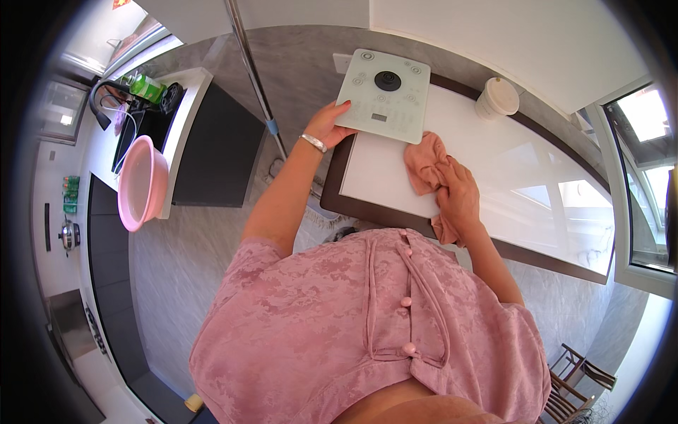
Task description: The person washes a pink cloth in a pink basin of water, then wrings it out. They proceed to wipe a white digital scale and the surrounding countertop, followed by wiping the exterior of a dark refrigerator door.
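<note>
My left hand (329, 126) grips the lower left corner of a flat, pale glass panel (357, 100), thumb on top. The panel has a small dark display window, printed ring patterns and a round black disc (387, 81) at its middle. It overlaps the left end of a white-topped table (519, 159) with a dark brown border. My right hand (458, 191) holds a bunched salmon-coloured cloth (424, 164) on the tabletop. One end of the cloth lies close to the panel's lower right corner; the other hangs over the table's front edge.
A lidded white tub (497, 99) stands at the table's back edge. Left of the table, a metal pole (254, 69) rises from a mop. A pink basin (142, 183) sits on the counter by the sink, near a green bottle (145, 88). Wooden chairs (574, 381) stand at lower right.
</note>
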Motion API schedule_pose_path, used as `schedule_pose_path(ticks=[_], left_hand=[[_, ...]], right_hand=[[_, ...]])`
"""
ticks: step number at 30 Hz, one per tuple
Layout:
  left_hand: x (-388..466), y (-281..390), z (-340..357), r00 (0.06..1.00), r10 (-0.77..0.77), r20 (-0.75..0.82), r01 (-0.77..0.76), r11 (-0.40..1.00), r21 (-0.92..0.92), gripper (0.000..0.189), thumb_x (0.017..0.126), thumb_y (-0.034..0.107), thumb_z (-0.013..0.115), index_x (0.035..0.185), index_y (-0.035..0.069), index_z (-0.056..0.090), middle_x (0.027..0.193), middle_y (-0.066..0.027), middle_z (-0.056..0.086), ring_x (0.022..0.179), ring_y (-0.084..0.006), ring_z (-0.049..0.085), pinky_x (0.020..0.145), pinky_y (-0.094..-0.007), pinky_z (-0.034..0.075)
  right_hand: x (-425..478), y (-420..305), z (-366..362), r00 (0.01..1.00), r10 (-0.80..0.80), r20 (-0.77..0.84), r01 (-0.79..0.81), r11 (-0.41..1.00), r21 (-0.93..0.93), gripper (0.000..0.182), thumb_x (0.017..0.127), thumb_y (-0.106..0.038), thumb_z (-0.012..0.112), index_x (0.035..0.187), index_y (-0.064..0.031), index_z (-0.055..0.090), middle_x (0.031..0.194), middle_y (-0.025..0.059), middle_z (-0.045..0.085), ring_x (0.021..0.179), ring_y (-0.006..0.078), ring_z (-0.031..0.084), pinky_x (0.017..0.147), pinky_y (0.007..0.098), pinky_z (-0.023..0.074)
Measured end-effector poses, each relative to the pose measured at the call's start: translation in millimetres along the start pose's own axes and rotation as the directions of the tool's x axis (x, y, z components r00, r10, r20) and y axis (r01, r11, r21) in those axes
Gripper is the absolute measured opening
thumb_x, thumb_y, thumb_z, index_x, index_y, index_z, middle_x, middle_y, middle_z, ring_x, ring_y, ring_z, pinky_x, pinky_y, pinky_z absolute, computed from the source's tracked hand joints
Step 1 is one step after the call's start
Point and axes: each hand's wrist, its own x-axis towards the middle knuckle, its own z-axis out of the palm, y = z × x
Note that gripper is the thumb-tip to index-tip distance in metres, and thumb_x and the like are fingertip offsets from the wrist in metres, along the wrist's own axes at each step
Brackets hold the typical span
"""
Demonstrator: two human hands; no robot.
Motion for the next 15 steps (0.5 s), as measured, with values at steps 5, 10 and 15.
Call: schedule_pose_path(ticks=[5,10,15], left_hand=[[6,-2,16,0.943,0.195,-0.271,-0.011,0.829,0.56,0.039,0.089,0.029,0.05,0.111,-0.004,0.053,0.112,-0.0181,0.057,0.099,-0.0299,0.058,0.085,-0.0412,0.046],[11,7,20,0.896,0.371,-0.245,0.168,0.227,0.959,0.046,0.086,0.041,0.047,0.099,-0.001,0.06,0.104,-0.0262,0.057,0.095,-0.0399,0.055,0.08,-0.045,0.042],[27,-6,-6,0.852,0.494,-0.17,0.062,0.227,0.972,0.041,0.085,0.037,0.051,0.091,-0.002,0.061,0.08,-0.0204,0.061,0.076,-0.0324,0.058,0.073,-0.04,0.044]], right_hand=[[-1,0,-1,1.0,0.003,0.001,-0.003,1.0,0.02,0.037,0.068,0.002,0.052,0.103,-0.0043,0.059,0.115,0.017,0.055,0.1,0.0349,0.053,0.085,0.0406,0.0443],[-1,4,4,0.999,-0.017,-0.032,0.017,1.0,-0.016,0.035,0.067,0.002,0.054,0.101,-0.0053,0.06,0.114,0.0154,0.056,0.099,0.0329,0.055,0.083,0.0405,0.0459],[-7,-3,1,0.998,-0.059,-0.01,0.059,0.998,-0.018,0.036,0.065,0.0,0.056,0.101,-0.0063,0.06,0.112,0.0125,0.057,0.099,0.0308,0.055,0.082,0.0393,0.0469]])
